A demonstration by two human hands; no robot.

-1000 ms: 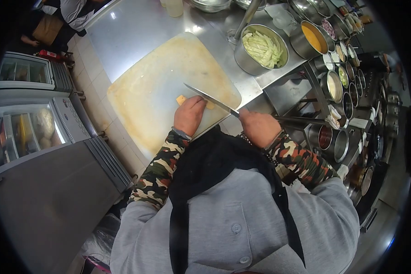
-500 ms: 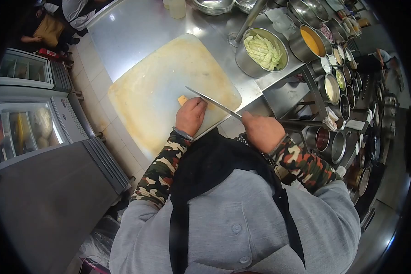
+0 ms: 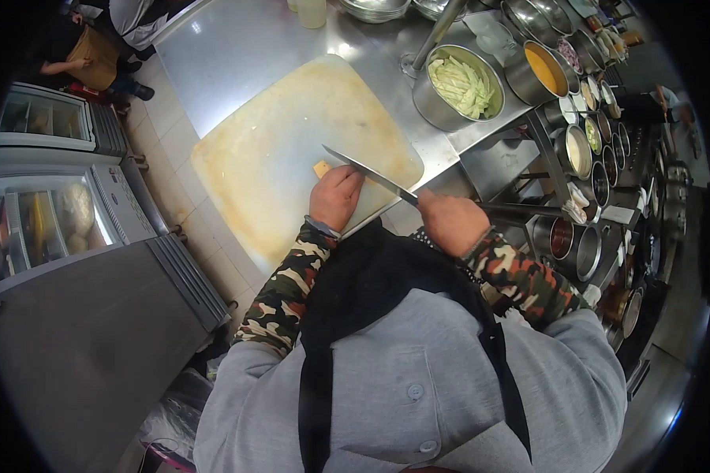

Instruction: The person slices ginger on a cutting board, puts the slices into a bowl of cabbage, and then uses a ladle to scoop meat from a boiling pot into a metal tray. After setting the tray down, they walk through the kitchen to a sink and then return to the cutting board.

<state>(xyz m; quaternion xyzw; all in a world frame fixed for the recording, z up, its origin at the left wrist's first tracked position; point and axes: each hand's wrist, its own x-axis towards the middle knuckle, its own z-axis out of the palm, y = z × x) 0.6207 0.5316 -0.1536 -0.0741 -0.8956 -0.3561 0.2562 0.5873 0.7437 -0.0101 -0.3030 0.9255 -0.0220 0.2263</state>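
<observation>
My left hand (image 3: pixel 337 197) rests on the large pale cutting board (image 3: pixel 268 165) with its fingers curled over a small orange-yellow piece of food. One squared end of the orange-yellow piece (image 3: pixel 321 169) sticks out past the fingers; the rest is hidden, and I cannot tell its kind. Closed round the handle of a long-bladed knife (image 3: pixel 372 174) is my right hand (image 3: pixel 452 222), just off the board's near right edge. The blade slants up and left over the board, passing close by the left fingertips. A few tiny pale scraps lie on the board.
A metal pot of cut pale-green leaves (image 3: pixel 464 88) stands right of the board, with a pot of orange liquid (image 3: pixel 546 69) beyond it. Fridges (image 3: pixel 47 229) line the left side. A person (image 3: pixel 95 59) stands at the upper left, across the steel table (image 3: pixel 213 55).
The view has shifted slightly, moving the board and hands a little rightward in frame. Both hands keep their grips. The person at upper left has changed posture.
</observation>
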